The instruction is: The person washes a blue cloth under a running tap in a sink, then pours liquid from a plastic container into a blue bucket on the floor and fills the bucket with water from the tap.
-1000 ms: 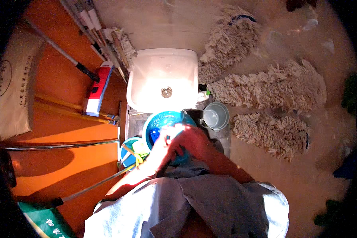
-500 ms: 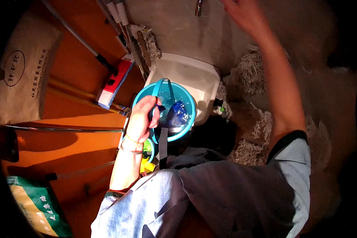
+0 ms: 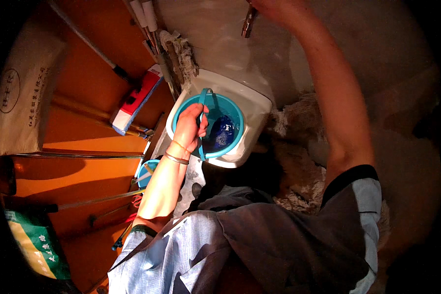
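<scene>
Orange wall panels (image 3: 83, 98) close off the left of a cramped cleaning corner, with pale grey plaster behind. One round turquoise plastic bucket (image 3: 232, 110) sits over the one white ceramic sink (image 3: 252, 105), a blue object lying inside it. The left hand (image 3: 190, 128) is clenched around the bucket's near rim and its turquoise handle, two thin bracelets showing at the wrist. The right hand (image 3: 274, 7) reaches up to the one metal tap (image 3: 247, 22) at the top edge; it is cut off by the frame, so whether it grips the tap cannot be told. Just left of the sink, three white-tipped poles (image 3: 143, 14) lean on the wall, beside one red, white and blue flat mop head (image 3: 134, 100). A second, smaller turquoise bucket (image 3: 144, 172) stands below the sink. Pale string mop heads (image 3: 299, 147) lie heaped to the right, their number unclear. One beige sack (image 3: 22, 93) hangs at far left and one green and yellow sack (image 3: 34, 240) sits at lower left.
</scene>
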`<control>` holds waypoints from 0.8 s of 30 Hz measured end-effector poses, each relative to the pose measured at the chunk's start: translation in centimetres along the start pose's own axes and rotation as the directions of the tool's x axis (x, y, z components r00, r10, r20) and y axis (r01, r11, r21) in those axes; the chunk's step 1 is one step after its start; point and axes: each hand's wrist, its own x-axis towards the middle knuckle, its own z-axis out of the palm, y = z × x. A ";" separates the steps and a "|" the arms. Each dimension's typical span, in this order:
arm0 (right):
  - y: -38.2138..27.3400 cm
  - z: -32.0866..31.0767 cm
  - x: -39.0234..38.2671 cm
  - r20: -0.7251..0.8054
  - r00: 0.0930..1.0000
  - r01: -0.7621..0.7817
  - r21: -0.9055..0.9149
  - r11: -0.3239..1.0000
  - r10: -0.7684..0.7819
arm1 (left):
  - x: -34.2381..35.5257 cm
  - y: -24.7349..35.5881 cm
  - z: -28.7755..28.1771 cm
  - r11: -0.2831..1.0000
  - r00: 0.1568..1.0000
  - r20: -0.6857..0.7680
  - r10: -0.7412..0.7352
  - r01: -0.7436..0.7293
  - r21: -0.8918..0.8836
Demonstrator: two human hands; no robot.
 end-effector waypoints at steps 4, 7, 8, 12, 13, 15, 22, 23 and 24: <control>-0.3 -0.4 -0.4 -0.042 0.991 -0.111 0.223 0.968 0.124 | 2.3 -0.8 0.6 0.999 1.000 -0.003 -0.014 0.013 -0.053; 0.3 -0.1 0.0 -0.024 0.995 -0.093 0.247 0.965 0.102 | 3.2 -1.1 1.3 0.998 0.999 -0.018 -0.028 0.027 -0.057; 0.5 0.1 0.2 -0.020 0.995 -0.086 0.238 0.967 0.094 | 3.5 -1.4 1.4 0.998 0.999 -0.025 -0.033 0.031 -0.055; 0.5 -0.8 -0.2 0.032 0.997 -0.077 0.307 0.948 0.071 | 3.9 -2.1 1.7 0.998 0.998 -0.046 -0.038 0.036 -0.045; 0.7 -0.5 0.0 0.038 0.996 -0.083 0.309 0.947 0.075 | 3.8 -2.2 1.8 0.999 0.998 -0.047 -0.038 0.036 -0.040; 0.9 -0.5 0.0 0.041 0.997 -0.070 0.312 0.948 0.060 | 3.9 -2.6 1.9 0.998 0.998 -0.057 -0.038 0.035 -0.048; 1.6 -0.2 0.2 0.040 0.999 -0.008 0.344 0.939 -0.006 | 3.9 -4.2 1.9 0.996 0.996 -0.087 -0.032 0.025 -0.083; 1.6 -0.1 0.2 0.042 0.999 -0.002 0.355 0.935 -0.014 | 3.9 -4.4 1.7 0.996 0.996 -0.080 -0.026 0.019 -0.092; 1.6 -0.1 0.3 0.057 0.998 -0.006 0.384 0.923 -0.017 | 3.9 -4.6 1.4 0.995 0.997 -0.074 -0.021 0.013 -0.101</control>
